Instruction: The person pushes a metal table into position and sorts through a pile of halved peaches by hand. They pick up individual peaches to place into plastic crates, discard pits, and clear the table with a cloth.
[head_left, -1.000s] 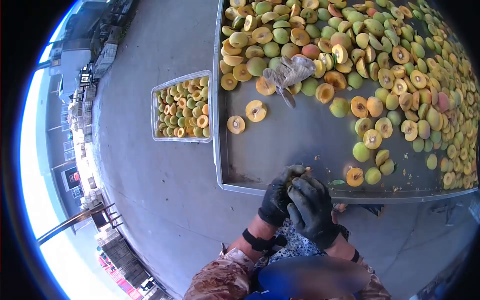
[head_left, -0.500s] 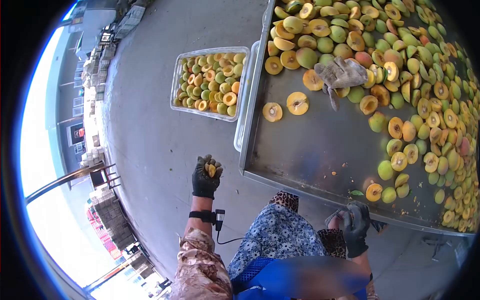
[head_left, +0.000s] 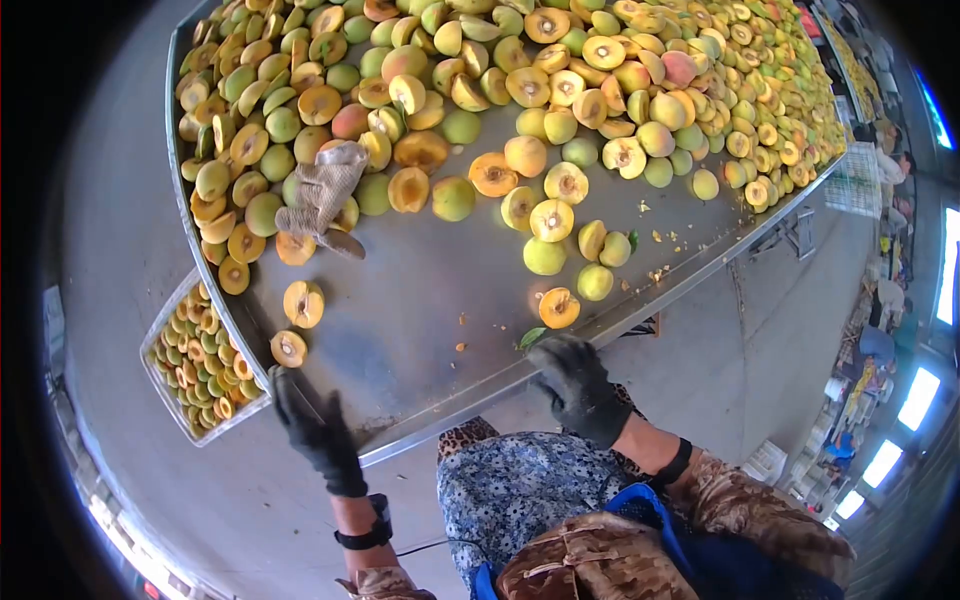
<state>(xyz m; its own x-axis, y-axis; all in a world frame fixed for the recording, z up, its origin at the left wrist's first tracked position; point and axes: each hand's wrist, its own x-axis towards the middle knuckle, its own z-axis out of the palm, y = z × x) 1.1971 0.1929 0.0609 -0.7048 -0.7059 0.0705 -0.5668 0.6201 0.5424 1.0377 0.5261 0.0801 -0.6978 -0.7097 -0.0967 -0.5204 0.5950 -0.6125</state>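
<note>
My left hand [head_left: 318, 430], in a dark glove, is at the near left corner of the metal table [head_left: 400, 330]. Its fingers are spread, and nothing shows in them. Close to its fingertips lies a cut fruit half [head_left: 289, 349] with yellow flesh; another half [head_left: 304, 304] lies just beyond. My right hand [head_left: 580, 390], also gloved, is over the table's front edge with fingers extended and thumb apart, no object visible in it. Near it are a green leaf [head_left: 532, 338] and a fruit half [head_left: 559, 307]. Halved stone fruit [head_left: 420, 70], like apricots or peaches, is heaped across the table.
A pale glove [head_left: 325, 190] lies against the fruit. A clear crate [head_left: 205, 435] of halves stands on the floor left of the table. Small scraps [head_left: 657, 273] are scattered near the front rim. People and crates line the right side at a distance.
The view has turned rightward. My left hand, earlier low over the floor with small yellow-brown pieces, has come to the table corner, fingers spread. My right hand has moved up to the front edge.
</note>
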